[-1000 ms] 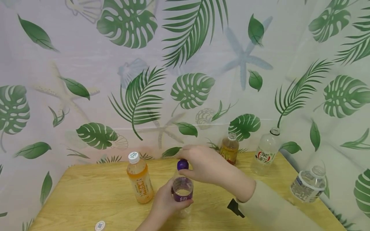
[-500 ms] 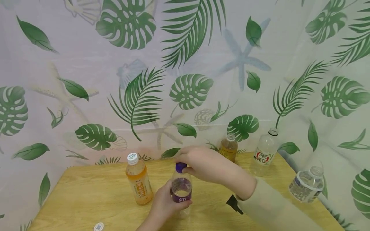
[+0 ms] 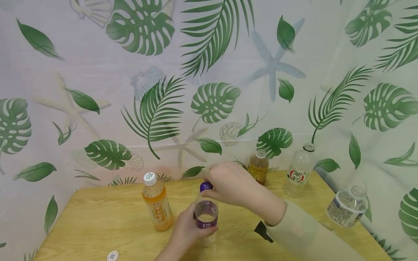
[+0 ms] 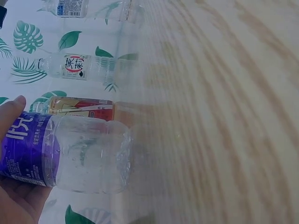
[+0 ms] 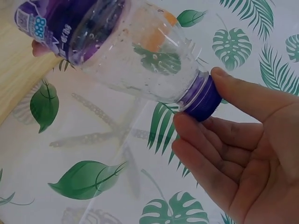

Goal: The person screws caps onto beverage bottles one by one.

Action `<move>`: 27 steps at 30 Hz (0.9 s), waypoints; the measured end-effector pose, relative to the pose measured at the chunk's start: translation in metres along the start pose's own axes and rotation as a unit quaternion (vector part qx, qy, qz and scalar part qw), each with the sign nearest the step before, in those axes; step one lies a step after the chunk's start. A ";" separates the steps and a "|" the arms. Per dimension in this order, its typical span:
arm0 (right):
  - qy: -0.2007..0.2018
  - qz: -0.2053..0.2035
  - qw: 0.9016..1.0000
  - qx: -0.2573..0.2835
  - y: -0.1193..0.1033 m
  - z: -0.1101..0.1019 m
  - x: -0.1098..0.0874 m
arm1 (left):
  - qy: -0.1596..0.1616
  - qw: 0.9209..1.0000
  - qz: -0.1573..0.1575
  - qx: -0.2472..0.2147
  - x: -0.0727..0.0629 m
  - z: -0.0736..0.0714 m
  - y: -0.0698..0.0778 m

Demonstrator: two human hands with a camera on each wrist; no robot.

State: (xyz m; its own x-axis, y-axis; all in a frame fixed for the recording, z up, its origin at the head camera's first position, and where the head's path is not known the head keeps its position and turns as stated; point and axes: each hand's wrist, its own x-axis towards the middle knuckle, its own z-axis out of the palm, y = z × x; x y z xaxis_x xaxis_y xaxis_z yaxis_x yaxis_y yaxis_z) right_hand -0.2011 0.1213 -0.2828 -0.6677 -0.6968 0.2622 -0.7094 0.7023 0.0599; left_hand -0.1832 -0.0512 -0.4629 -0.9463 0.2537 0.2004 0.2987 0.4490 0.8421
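Note:
A clear plastic bottle [image 3: 204,214] with a purple label stands upright near the middle of the table. My left hand [image 3: 187,227] grips it round the label, thumb toward the front. In the left wrist view its bare lower part [image 4: 91,151] shows beaded drops inside, and the base is close to the wood. My right hand [image 3: 230,184] reaches over from the right and pinches the purple cap [image 3: 205,186] on the bottle's neck. The right wrist view shows the thumb and fingertips at opposite sides of the cap [image 5: 204,99], which sits on the neck.
Left of my hands stands an orange drink bottle [image 3: 157,204] with a white cap. A loose white cap [image 3: 112,256] lies at front left. At the back right are an uncapped amber bottle [image 3: 258,168] and a clear one [image 3: 298,172]; another clear bottle [image 3: 347,207] stands far right.
My right hand has turned about the purple cap, its wrist and knuckles shifting and its fingers curling further behind the cap. My left hand keeps its hold on the bottle.

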 end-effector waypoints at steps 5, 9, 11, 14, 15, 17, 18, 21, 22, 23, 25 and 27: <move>0.011 0.009 1.000 -0.017 -0.004 0.000 0.001 | 0.004 1.000 0.003 0.006 0.002 0.000 -0.002; 0.019 0.007 1.000 -0.021 -0.004 0.002 0.000 | 0.003 1.000 0.002 -0.001 0.003 0.000 -0.002; 0.015 0.007 1.000 -0.014 -0.004 0.002 -0.001 | 0.001 1.000 0.001 -0.001 0.004 0.000 -0.002; 0.002 0.013 1.000 0.015 -0.001 0.002 -0.004 | -0.003 1.000 -0.001 -0.006 0.004 0.000 -0.003; -0.004 0.017 1.000 0.026 0.000 0.003 -0.005 | -0.003 1.000 -0.001 -0.007 0.004 0.000 -0.004; -0.013 0.028 0.998 0.050 0.003 0.004 -0.007 | -0.005 1.000 -0.001 -0.010 0.003 0.000 -0.005; -0.014 0.034 0.997 0.062 0.004 0.005 -0.008 | -0.007 1.000 -0.004 -0.015 0.003 0.000 -0.005; -0.020 0.049 0.995 0.086 0.009 0.010 -0.012 | -0.010 1.000 -0.009 -0.022 0.002 0.000 -0.005; -0.023 0.053 0.994 0.094 0.011 0.012 -0.013 | -0.011 1.000 -0.010 -0.025 0.002 0.000 -0.005; -0.024 0.054 0.993 0.098 0.012 0.014 -0.014 | -0.011 1.000 -0.012 -0.027 0.002 0.000 -0.005; -0.031 0.061 0.991 0.112 0.015 0.019 -0.017 | -0.011 0.999 -0.014 -0.030 0.002 0.000 -0.005; -0.040 0.067 0.990 0.120 0.018 0.025 -0.020 | -0.008 0.999 -0.013 -0.029 0.003 0.000 -0.006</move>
State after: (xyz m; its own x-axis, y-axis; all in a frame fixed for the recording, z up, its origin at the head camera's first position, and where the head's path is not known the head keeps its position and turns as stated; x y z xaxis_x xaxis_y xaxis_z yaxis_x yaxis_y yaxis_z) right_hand -0.2057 0.1442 -0.3111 -0.7677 -0.6166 0.1742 -0.6408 0.7402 -0.2037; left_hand -0.1872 -0.0528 -0.4673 -0.9515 0.2570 0.1692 0.2652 0.4060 0.8746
